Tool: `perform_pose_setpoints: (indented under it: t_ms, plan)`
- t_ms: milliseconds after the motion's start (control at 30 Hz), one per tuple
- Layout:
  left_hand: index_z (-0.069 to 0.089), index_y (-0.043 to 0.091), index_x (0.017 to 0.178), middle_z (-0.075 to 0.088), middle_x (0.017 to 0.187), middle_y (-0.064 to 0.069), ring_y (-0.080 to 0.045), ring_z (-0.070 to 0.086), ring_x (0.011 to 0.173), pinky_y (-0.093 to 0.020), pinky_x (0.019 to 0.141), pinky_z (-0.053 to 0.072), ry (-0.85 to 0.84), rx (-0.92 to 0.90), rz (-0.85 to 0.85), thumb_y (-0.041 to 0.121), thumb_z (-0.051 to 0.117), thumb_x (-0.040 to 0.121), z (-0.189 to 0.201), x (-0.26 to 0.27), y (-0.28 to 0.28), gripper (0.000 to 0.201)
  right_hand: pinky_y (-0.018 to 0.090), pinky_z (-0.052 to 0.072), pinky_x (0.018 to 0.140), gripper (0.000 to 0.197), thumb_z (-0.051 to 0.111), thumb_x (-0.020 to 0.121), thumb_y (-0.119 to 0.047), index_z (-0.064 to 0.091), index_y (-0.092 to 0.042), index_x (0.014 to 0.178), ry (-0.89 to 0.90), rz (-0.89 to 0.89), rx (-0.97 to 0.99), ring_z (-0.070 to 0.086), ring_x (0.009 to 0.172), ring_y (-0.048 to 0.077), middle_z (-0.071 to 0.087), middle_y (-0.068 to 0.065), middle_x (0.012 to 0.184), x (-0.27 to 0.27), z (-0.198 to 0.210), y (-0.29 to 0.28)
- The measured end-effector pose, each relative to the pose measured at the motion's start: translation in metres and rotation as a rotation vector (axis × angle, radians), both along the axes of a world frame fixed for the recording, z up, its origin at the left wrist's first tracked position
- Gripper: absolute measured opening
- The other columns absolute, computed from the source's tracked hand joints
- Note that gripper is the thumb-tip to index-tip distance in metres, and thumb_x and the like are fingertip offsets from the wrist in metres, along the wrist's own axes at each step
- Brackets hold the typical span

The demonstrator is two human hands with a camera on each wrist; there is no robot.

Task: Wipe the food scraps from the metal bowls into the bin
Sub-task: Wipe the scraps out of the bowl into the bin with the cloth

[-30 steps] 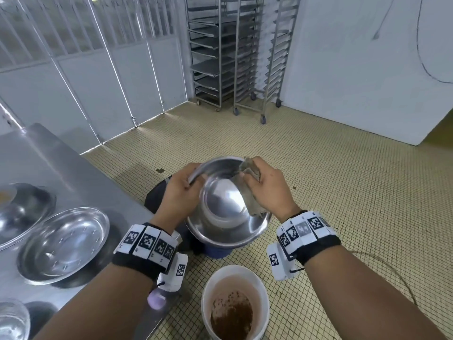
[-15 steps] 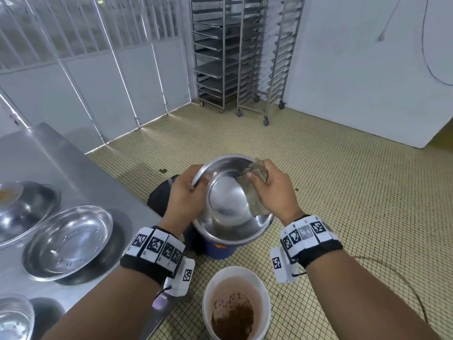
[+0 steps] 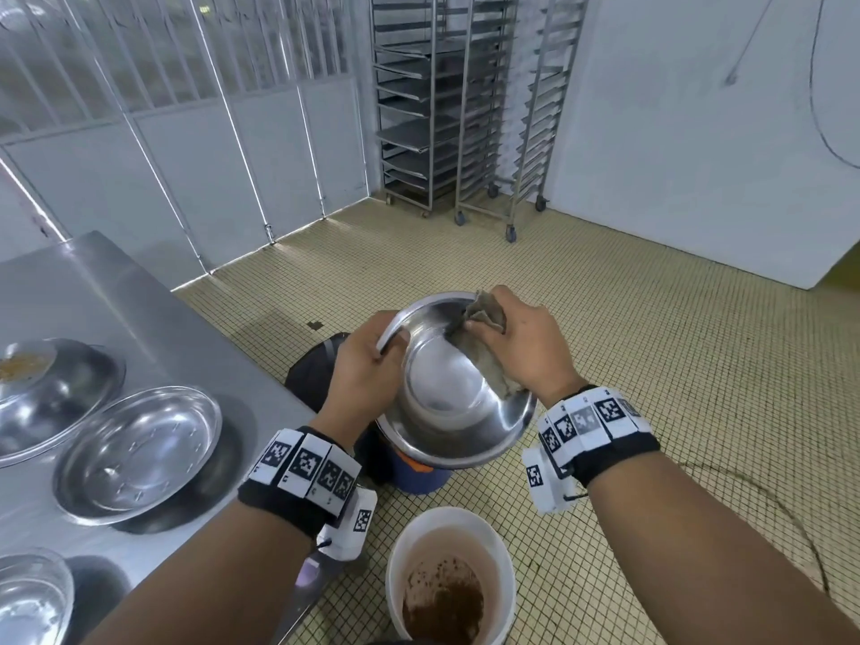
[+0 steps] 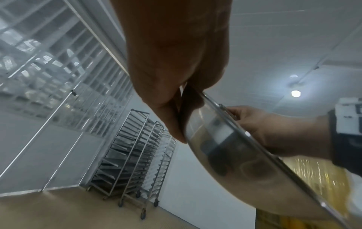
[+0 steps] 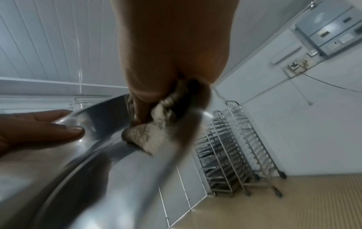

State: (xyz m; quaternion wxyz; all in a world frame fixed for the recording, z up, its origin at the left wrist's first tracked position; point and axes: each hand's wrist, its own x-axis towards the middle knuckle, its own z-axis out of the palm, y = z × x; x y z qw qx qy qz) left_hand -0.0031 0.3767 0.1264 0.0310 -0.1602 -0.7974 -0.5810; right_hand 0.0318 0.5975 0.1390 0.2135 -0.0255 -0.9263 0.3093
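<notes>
Left hand [image 3: 360, 365] grips the left rim of the metal bowl [image 3: 453, 402], fingers [image 4: 172, 124] curled on its outside and thumb hooked over the edge. The bowl is tilted toward the person, held in the air above the floor and a dark bin [image 3: 312, 374]. Right hand [image 3: 521, 346] pinches a crumpled grey cloth [image 3: 484, 351] against the bowl's far right inner wall. A white bucket [image 3: 498, 551] with brown scraps stands nearer. More bowls [image 3: 139, 453] rest on the table [image 3: 93, 290] at left.

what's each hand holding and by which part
Left hand grips the bowl by its left rim. Right hand clutches a bunched rag at the bowl's far rim.
</notes>
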Motion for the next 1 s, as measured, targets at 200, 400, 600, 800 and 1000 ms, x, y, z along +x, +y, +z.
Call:
perform_pose_setpoints:
  t_ms: [200,400,600,800,1000]
  plan:
    - [0.068,0.031,0.094,0.066,0.076,0.013,-0.009,0.062,0.071,-0.03,0.066,0.048,-0.061,0.147,0.167,0.023,0.056,0.1,-0.01,-0.004,-0.007,0.015,0.015,0.048,0.064,0.002,0.06,0.102,-0.027,0.061,-0.026,0.104,-0.017,-0.09,-0.453,0.065,0.083,-0.002,0.068,-0.01,0.094,0.017,-0.028,-0.016]
    - [0.057,0.028,0.114,0.068,0.093,0.007,-0.012,0.067,0.079,-0.034,0.068,0.056,-0.022,-0.17,-0.045,0.027,0.059,0.101,0.005,-0.005,-0.018,0.013,0.023,0.055,0.063,0.003,0.058,0.103,-0.025,0.056,-0.027,0.104,-0.06,0.028,-0.283,0.068,0.077,0.012,0.069,-0.006,0.09,0.017,-0.019,0.002]
    - [0.071,0.028,0.109,0.071,0.091,0.008,-0.011,0.067,0.079,-0.026,0.072,0.056,0.041,-0.191,-0.208,0.02,0.061,0.102,0.026,-0.013,-0.01,0.015,0.028,0.055,0.067,0.016,0.064,0.1,-0.022,0.059,-0.032,0.111,-0.051,0.165,-0.07,0.068,0.075,0.006,0.07,-0.014,0.092,0.008,-0.002,0.002]
    - [0.078,0.025,0.098,0.075,0.085,-0.001,-0.014,0.07,0.074,-0.028,0.065,0.058,-0.056,0.13,-0.039,0.015,0.064,0.099,0.021,-0.01,-0.008,0.017,0.019,0.052,0.066,0.005,0.059,0.104,-0.03,0.06,-0.026,0.105,0.092,0.012,-0.395,0.065,0.079,0.005,0.07,-0.008,0.09,0.02,-0.014,-0.01]
    - [0.072,0.03,0.096,0.07,0.072,0.013,0.0,0.064,0.06,-0.015,0.055,0.048,-0.027,0.015,-0.07,0.021,0.06,0.104,0.018,-0.001,-0.007,0.018,0.032,0.054,0.064,0.011,0.059,0.103,-0.033,0.059,-0.022,0.103,0.075,0.012,-0.269,0.067,0.07,0.012,0.07,-0.006,0.085,0.018,-0.015,-0.005]
